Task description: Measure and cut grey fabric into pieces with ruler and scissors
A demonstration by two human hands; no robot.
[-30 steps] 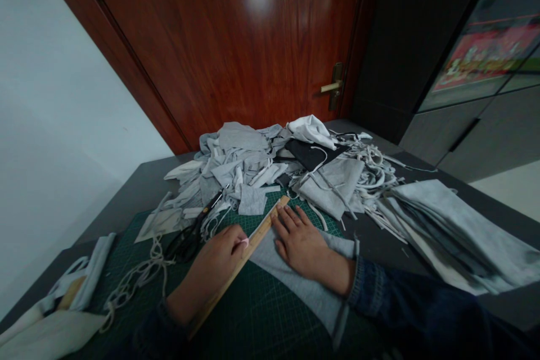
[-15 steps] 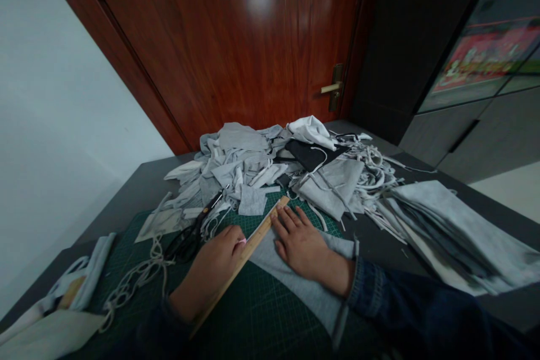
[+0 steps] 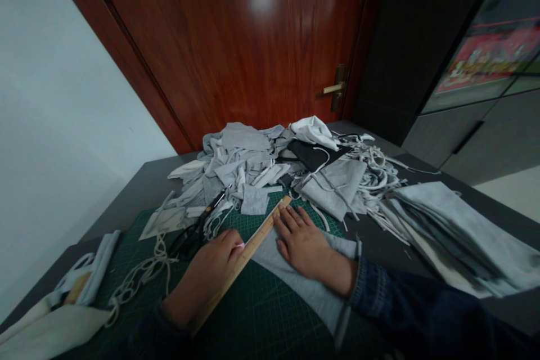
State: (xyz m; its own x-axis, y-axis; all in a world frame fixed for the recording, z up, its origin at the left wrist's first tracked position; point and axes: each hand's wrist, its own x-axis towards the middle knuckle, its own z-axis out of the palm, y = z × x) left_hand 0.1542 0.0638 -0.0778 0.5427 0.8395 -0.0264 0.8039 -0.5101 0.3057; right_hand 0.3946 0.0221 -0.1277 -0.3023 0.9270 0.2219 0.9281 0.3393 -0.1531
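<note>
A wooden ruler [image 3: 253, 244] lies slantwise on a green cutting mat [image 3: 253, 315], along the left edge of a grey fabric strip [image 3: 304, 289]. My right hand [image 3: 304, 243] lies flat with fingers spread on the strip, its fingertips against the ruler. My left hand [image 3: 211, 273] is closed in a pinch on a small pink piece, perhaps chalk [image 3: 240, 246], held against the ruler's left edge. Dark blue sleeves cover both forearms.
Black scissors [image 3: 194, 230] lie on the mat left of my left hand, beside a tangle of white cord [image 3: 141, 275]. A heap of grey and white fabric scraps [image 3: 253, 166] fills the table's far side. Folded grey fabric [image 3: 459, 230] is stacked at right. A wooden door stands behind.
Both hands stay where they were on the ruler and the strip. Only the view has shifted slightly.
</note>
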